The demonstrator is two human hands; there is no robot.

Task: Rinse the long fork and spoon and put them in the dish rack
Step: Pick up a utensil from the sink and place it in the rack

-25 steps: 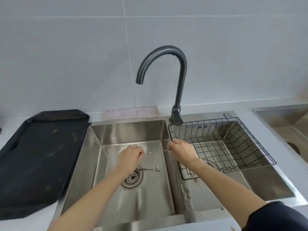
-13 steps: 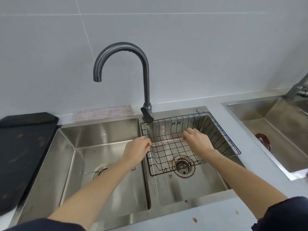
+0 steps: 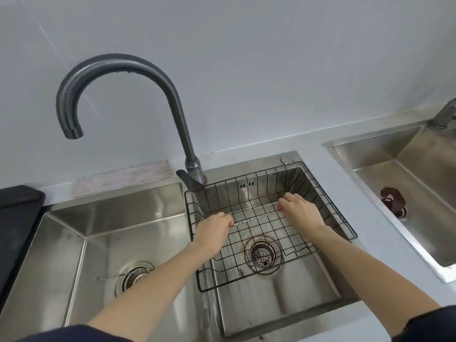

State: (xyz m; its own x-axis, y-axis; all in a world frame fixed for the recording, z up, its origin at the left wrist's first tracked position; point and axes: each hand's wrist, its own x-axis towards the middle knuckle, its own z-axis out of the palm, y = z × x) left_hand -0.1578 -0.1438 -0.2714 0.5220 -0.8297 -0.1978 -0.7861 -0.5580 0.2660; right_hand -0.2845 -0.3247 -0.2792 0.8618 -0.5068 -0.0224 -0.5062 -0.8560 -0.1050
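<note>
A long thin metal utensil with a twisted handle [image 3: 256, 217], apparently the fork, is held level inside the black wire dish rack [image 3: 346, 224] in the right basin. My left hand [image 3: 212, 230] pinches its left end and my right hand [image 3: 301, 213] pinches its right end; both tips are hidden by my fingers. It sits low, close to the rack's floor wires. A second long utensil, the spoon [image 3: 111, 277], lies flat in the left basin across the drain strainer, partly under my left forearm.
The dark gooseneck faucet [image 3: 182, 129] stands between the basins with its spout over the left one; no water runs. A folded cloth [image 3: 123, 177] lies behind the left basin. A black tray [image 3: 17, 218] sits far left. Another sink [image 3: 407, 183] with a dark red stopper [image 3: 392, 201] is at right.
Both hands have carried the twisted utensil from over the left basin rightward and down into the dish rack. The spoon has stayed in the left basin.
</note>
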